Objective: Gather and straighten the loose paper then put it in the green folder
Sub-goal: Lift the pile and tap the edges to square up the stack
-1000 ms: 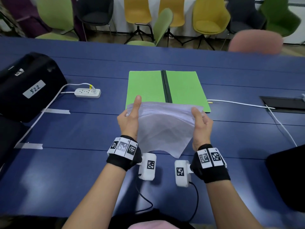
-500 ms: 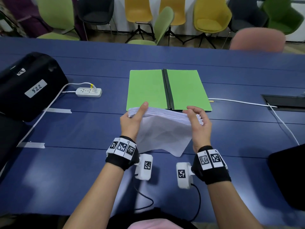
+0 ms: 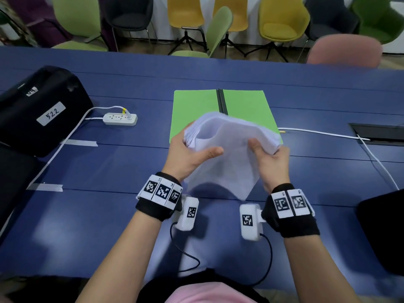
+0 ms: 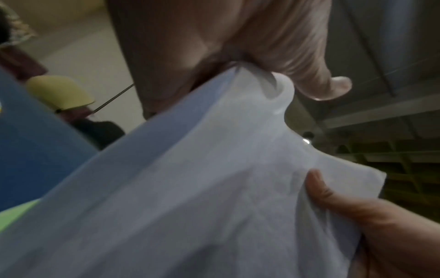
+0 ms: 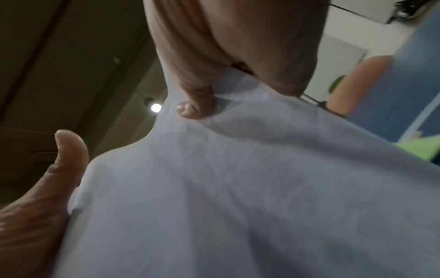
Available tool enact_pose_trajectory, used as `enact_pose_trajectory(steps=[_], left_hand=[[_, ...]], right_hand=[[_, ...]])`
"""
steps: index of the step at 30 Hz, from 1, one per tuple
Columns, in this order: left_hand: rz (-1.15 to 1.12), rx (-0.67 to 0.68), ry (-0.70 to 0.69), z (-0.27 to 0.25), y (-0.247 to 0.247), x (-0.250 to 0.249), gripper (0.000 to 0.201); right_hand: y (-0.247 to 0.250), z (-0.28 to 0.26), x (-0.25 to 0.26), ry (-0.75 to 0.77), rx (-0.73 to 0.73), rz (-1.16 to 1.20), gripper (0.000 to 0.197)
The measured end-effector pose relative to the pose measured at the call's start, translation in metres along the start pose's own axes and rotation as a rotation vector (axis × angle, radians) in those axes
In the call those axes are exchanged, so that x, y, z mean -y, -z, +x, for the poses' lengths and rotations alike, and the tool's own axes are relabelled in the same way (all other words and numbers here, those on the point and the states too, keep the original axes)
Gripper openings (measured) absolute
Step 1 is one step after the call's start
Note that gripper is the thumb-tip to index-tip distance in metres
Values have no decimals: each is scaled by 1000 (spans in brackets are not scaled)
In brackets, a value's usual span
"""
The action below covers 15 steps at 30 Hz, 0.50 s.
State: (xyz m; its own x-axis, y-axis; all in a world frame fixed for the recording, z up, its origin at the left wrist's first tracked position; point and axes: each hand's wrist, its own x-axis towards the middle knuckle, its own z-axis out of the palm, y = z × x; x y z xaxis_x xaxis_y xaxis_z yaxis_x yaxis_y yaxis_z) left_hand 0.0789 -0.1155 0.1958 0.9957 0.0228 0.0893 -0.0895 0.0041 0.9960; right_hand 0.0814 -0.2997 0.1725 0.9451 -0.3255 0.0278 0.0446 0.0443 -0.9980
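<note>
A thick stack of white paper [image 3: 227, 149] hangs in the air above the near edge of the open green folder [image 3: 196, 110], bowed upward in the middle. My left hand [image 3: 190, 149] grips its left side, thumb on the near face. My right hand [image 3: 269, 156] grips the right side the same way. In the left wrist view the paper [image 4: 190, 188] fills the frame under my left hand [image 4: 238, 62]. The right wrist view shows the paper [image 5: 262, 188] pinched by my right hand [image 5: 219, 84]. The folder lies flat on the blue table [image 3: 109, 171], black spine in its middle.
A black case [image 3: 37, 110] labelled 522 sits at the left, with a white power strip [image 3: 120, 119] and its cord beside it. A white cable [image 3: 328, 134] runs to a floor box [image 3: 378, 132] at right. A dark object [image 3: 384, 232] lies at the right edge. Chairs line the far side.
Both hands have lifted the stack and tipped it up over the folder's near edge. The thumbs have shifted onto the near face and the stack now bows upward.
</note>
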Motion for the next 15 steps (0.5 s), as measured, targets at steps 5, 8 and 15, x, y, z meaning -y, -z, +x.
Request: enact_pose_trajectory(steps=[5, 8, 15], left_hand=[[93, -152, -88, 3, 9, 5, 41], [282, -230, -2, 10, 20, 23, 32], [917, 64, -246, 10, 27, -12, 43]], right_hand=[[4, -5, 9, 32, 26, -4, 14], [6, -9, -15, -143, 99, -179, 6], [-1, -1, -8, 53, 125, -422, 40]])
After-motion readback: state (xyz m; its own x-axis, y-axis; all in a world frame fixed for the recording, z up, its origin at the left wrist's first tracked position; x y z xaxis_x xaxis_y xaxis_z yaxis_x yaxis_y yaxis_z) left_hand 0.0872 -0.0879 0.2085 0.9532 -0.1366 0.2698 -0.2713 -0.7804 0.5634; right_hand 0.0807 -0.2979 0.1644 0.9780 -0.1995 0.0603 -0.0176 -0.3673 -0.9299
